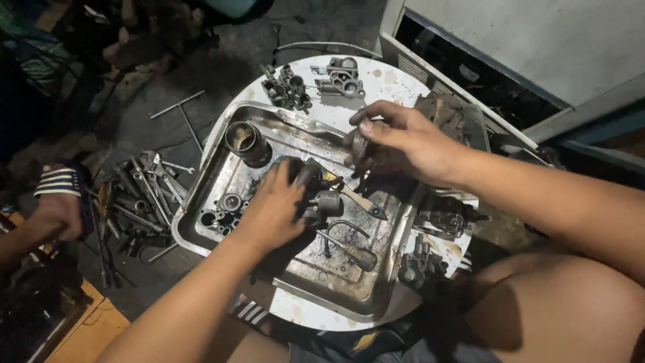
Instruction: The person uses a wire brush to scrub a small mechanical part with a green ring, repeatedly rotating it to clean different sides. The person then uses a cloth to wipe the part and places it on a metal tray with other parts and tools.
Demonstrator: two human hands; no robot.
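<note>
Tray: dented metal tray [316, 282] on the round white surface [396, 81], filling most of it; oily dark residue across its floor.
Left hand: left hand [272, 212] near the tray's middle, fingers curled tight around a dark carburetor body [316, 195], gripping it from above.
Carburetor body: over the tray's centre, its round grey end facing the tray's right edge.
Right hand: right hand [403, 141] above the tray's far right corner, fingers pinched closed on a small grey metal part [358, 144], just beside the carburetor body but not touching it as far as I can tell.
Cylinder: open metal cylinder [245, 142] upright at the tray's far left corner.
Small fittings: round metal fittings [222, 212] clustered by the tray's left edge.
Brush: flat-handled brush [363, 202] lying right of the carburetor body, tip toward the right edge.
Bent rod: wire-like tool [346, 245] with a blocky end near the tray's near right part.
Castings: two grey castings [316, 84] on the surface's far edge, beyond the tray; more dark parts [430, 249] along its right edge.
Floor: spanners and sockets [144, 195] heaped left of the surface; a T-handle wrench [181, 111] beyond them.
Other person: a hand with a striped cuff [57, 202] at the far left, by the tools.
Labels: none legible.
</note>
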